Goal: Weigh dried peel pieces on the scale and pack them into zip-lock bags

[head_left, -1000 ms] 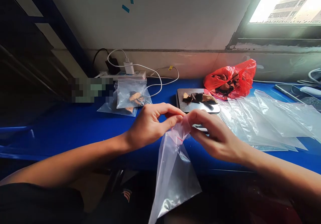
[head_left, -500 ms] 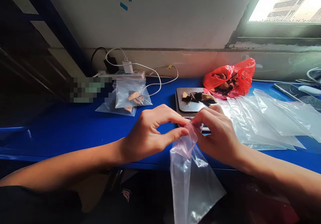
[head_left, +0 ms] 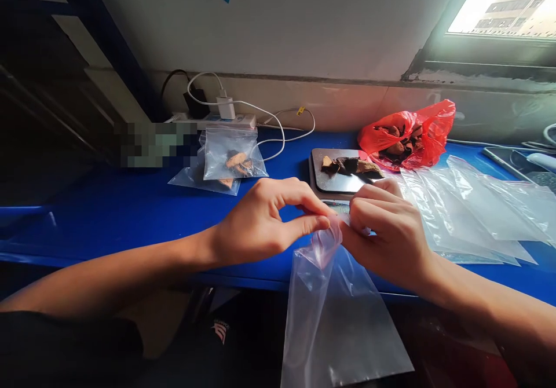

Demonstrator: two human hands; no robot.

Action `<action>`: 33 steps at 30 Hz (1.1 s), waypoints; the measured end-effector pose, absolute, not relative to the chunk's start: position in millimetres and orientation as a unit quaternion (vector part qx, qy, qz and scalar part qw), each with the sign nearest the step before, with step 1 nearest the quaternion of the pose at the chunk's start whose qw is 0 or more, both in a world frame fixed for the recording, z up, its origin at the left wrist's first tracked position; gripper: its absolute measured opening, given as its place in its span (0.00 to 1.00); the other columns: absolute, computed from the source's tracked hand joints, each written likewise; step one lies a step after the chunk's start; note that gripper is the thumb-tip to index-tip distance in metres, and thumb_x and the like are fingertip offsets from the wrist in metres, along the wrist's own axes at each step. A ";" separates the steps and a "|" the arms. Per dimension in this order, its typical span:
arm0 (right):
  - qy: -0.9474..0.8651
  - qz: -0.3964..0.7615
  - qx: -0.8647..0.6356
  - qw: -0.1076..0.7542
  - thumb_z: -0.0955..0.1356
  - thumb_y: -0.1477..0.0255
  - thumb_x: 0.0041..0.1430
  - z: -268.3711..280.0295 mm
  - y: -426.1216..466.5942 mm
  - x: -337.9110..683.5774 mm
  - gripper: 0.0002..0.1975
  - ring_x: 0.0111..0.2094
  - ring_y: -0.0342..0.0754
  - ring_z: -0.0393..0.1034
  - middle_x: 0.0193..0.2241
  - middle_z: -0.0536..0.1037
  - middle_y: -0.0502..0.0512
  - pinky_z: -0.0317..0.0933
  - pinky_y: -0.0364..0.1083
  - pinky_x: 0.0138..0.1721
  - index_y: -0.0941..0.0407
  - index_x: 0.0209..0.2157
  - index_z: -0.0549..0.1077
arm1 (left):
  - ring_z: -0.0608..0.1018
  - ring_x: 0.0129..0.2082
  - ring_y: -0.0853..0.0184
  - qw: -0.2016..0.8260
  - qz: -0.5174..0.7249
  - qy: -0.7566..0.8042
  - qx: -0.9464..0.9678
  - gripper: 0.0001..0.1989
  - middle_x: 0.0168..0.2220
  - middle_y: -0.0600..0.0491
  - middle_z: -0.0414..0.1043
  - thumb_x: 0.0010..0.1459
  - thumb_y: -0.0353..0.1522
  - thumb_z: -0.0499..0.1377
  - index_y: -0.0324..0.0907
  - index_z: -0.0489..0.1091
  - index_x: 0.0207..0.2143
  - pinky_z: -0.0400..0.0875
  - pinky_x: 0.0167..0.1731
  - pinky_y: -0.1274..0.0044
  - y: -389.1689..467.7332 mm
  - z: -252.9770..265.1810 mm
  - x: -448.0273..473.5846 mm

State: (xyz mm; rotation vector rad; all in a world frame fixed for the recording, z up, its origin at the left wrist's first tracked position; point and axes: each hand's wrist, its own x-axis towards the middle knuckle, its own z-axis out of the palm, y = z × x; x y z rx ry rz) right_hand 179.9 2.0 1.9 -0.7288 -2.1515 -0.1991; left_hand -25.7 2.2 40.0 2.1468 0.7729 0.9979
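Observation:
A clear zip-lock bag (head_left: 343, 318) hangs from both hands over the table's front edge, with nothing visible inside. My left hand (head_left: 264, 223) pinches its pinkish top edge between thumb and fingers. Close beside it, my right hand (head_left: 386, 231) grips the same edge, fingers curled so that the fingertips are partly hidden. Just behind the hands stands a flat kitchen scale (head_left: 334, 183), its display partly covered by my fingers. Dark-skinned, brown dried pieces (head_left: 351, 167) lie on its plate.
Beyond the scale, a red plastic bag (head_left: 430, 145) holds more brown pieces. Several flat clear bags (head_left: 478, 208) fan out at right, near a phone (head_left: 506, 162). Filled zip-lock bags (head_left: 237, 153) lie at left before a power strip (head_left: 247, 120) with a white cable. Everything rests on a blue tabletop (head_left: 121, 220).
The hanging bag has spread wider and its lower part swung open toward me. My right fingers have curled further around the top edge. The view has shifted slightly.

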 end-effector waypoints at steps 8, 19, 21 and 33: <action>-0.864 -0.051 -0.280 0.415 0.66 0.72 0.64 -0.4 3.7 180.1 0.21 0.21 0.40 0.51 0.16 0.58 0.44 0.46 0.47 0.32 0.55 0.20 0.53 | 0.80 0.30 0.69 0.365 0.367 0.282 0.808 0.05 0.29 0.54 0.79 0.57 0.24 0.63 0.40 0.77 0.29 0.75 0.31 0.78 2.4 40.7 -27.4; -0.850 -0.024 -0.330 0.411 0.67 0.72 0.62 3.5 -1.5 175.6 0.25 0.19 0.38 0.44 0.14 0.52 0.42 0.42 0.48 0.32 0.57 0.18 0.48 | 0.80 0.34 0.67 0.235 0.348 0.266 0.868 0.05 0.33 0.53 0.80 0.58 0.26 0.63 0.41 0.78 0.37 0.74 0.33 0.78 -1.3 42.4 -32.1; -0.846 -0.013 -0.339 0.411 0.68 0.72 0.61 5.2 -1.0 174.9 0.25 0.19 0.38 0.46 0.14 0.53 0.42 0.43 0.47 0.32 0.57 0.18 0.49 | 0.79 0.34 0.68 0.206 0.353 0.263 0.874 0.05 0.32 0.53 0.80 0.59 0.25 0.63 0.40 0.78 0.36 0.73 0.35 0.78 -0.2 40.1 -31.6; -0.894 0.149 -0.303 0.296 0.68 0.76 0.61 27.5 -5.5 193.1 0.04 0.31 0.42 0.67 0.28 0.74 0.48 0.57 0.43 0.34 0.55 0.33 0.67 | 0.80 0.31 0.70 0.236 0.324 0.309 0.862 0.05 0.31 0.55 0.80 0.60 0.25 0.61 0.40 0.76 0.34 0.72 0.32 0.80 -3.7 31.8 -22.5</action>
